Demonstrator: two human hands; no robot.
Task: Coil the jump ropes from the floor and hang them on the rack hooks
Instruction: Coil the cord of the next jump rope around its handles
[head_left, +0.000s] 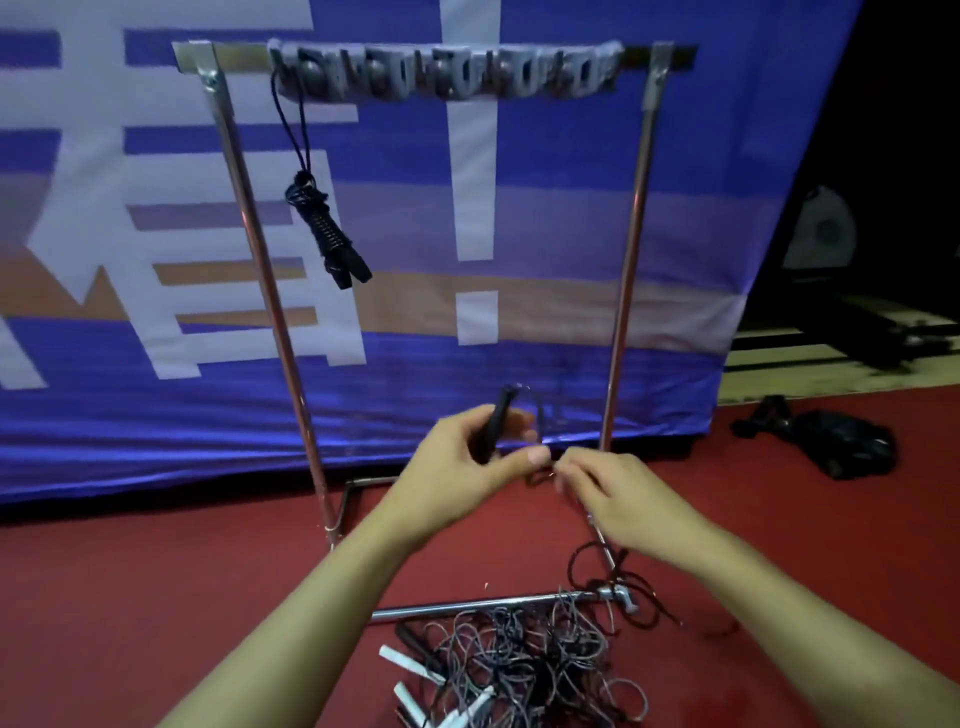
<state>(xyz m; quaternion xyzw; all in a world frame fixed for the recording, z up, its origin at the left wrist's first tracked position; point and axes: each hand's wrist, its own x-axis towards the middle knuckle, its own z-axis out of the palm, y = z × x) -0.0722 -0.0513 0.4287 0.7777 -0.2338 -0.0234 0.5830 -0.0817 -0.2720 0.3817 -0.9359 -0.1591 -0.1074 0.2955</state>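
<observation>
Black rope handle (496, 423) gripped in the left hand (467, 462), right hand (613, 491) pinching its cord, before the metal rack (249, 223), above the tangled ropes (530, 670).

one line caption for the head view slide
Left hand grips a black jump-rope handle; one coiled rope hangs on the rack.

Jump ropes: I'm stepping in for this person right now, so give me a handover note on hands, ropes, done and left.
Left hand grips a black rope handle, upright.
Right hand pinches that rope's thin cord near the left thumb; the image is blurred there.
Done: one coiled black rope hangs from the leftmost hook on the rack.
Left: finish coiling the held rope and hang it, then the tangled pile on the floor by the rack's base. The other hooks look free.
</observation>
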